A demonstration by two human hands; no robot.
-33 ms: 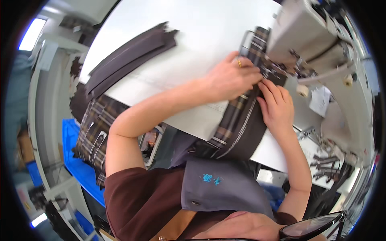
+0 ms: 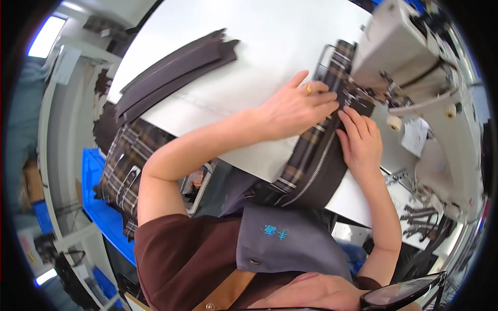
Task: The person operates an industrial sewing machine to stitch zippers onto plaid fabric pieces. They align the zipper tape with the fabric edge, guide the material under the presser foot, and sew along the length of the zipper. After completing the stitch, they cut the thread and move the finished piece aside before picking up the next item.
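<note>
A dark brown panel (image 2: pixel 332 173) with a long metal zipper (image 2: pixel 317 167) lies along a plaid fabric piece (image 2: pixel 298 168). Its far end is under the needle area of a pale sewing machine (image 2: pixel 384 57). My left hand (image 2: pixel 298 110), with a ring on one finger, lies across the plaid piece; its fingers are stretched out and reach the zipper edge near the machine. On the brown panel rests my right hand (image 2: pixel 361 142), fingers extended beside the zipper's far end and thumb apart. What lies under the fingertips of both hands is hidden.
Dark strips (image 2: pixel 176 72) lie on the white table (image 2: pixel 249 31) at the far left. Another plaid piece (image 2: pixel 122 173) hangs over a blue bin (image 2: pixel 96 197) at left. Thread cones (image 2: pixel 394 123) and loose dark zipper-like pieces (image 2: pixel 423 220) are at right.
The whole view has shifted slightly. My left fingers have loosened and spread a little over the plaid piece. My right hand stays nearly in place on the brown panel.
</note>
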